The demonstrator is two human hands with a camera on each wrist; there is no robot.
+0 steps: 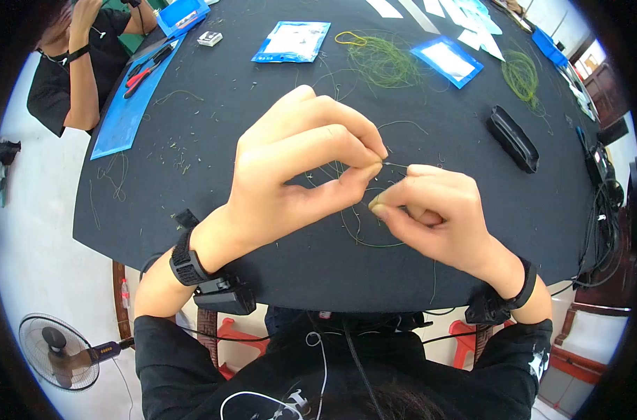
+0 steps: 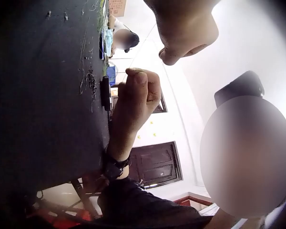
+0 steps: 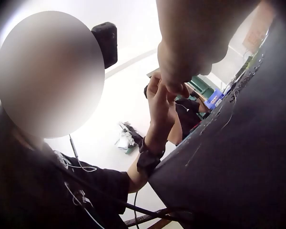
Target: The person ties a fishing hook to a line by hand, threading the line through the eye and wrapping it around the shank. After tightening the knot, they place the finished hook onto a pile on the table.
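Note:
Both hands are raised over the black table [image 1: 192, 189], close together. My left hand [image 1: 290, 150] pinches a thin green line [image 1: 395, 164] between thumb and fingertips, with a small greyish piece at the pinch. Lower and to the right, my right hand [image 1: 441, 213] has its fingers curled and pinches the line between thumb and index finger. A loose loop of the line hangs below the hands. The left wrist view shows a fine strand running between my left hand [image 2: 186, 28] and my right hand [image 2: 138, 95].
Tangled green line coils [image 1: 385, 63] lie at the back near a blue-and-white packet [image 1: 292, 42]. A black oblong case [image 1: 513, 138] stands at right. Pliers [image 1: 140, 80] rest on a blue mat [image 1: 119, 126] at left, beside another person [image 1: 84, 77]. Small green clippings are scattered about.

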